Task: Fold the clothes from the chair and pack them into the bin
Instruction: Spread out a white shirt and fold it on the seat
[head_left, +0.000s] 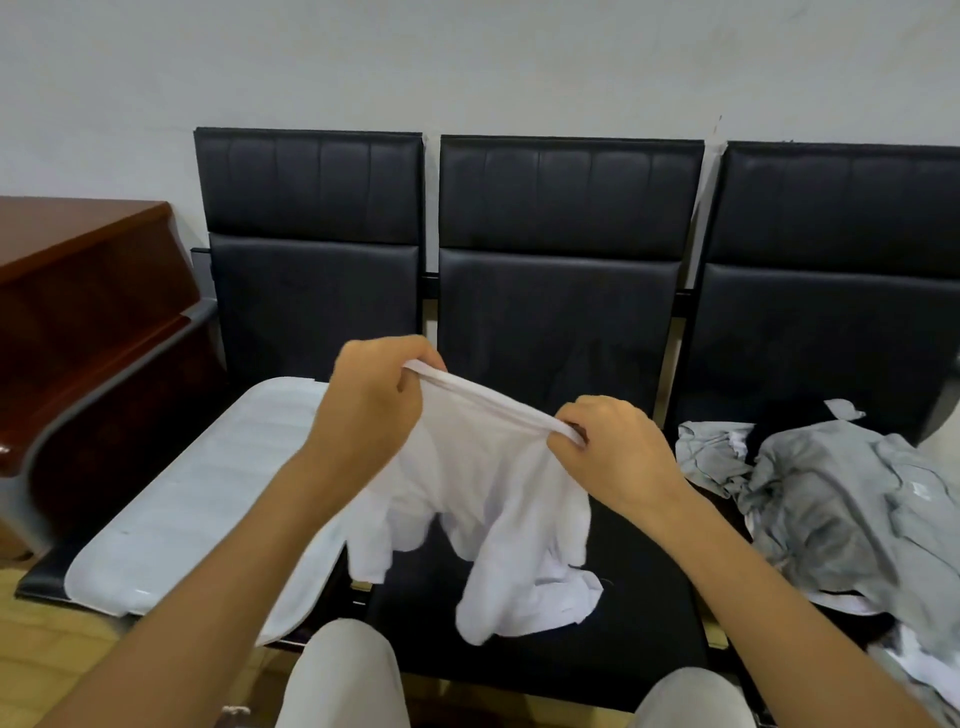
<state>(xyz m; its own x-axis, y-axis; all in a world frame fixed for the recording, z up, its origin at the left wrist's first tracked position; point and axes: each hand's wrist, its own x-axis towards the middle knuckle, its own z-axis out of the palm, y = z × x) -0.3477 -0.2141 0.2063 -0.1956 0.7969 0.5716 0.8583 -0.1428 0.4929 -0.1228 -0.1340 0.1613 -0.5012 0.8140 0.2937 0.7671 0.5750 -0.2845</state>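
While the white garment (483, 499) is pinched along its hem by both hands' fingers (569, 423), it should be pulled taut and laid flat on the middle seat (561, 654).

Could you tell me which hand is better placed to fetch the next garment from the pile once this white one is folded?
Probably the right hand: the grey clothes pile lies on the seat just beside it.

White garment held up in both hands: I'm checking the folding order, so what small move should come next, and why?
Probably lower the white cloth garment flat onto the middle black padded seat. The left hand and right hand pinch only its top edge, so the rest hangs bunched and cannot be folded neatly in the air.
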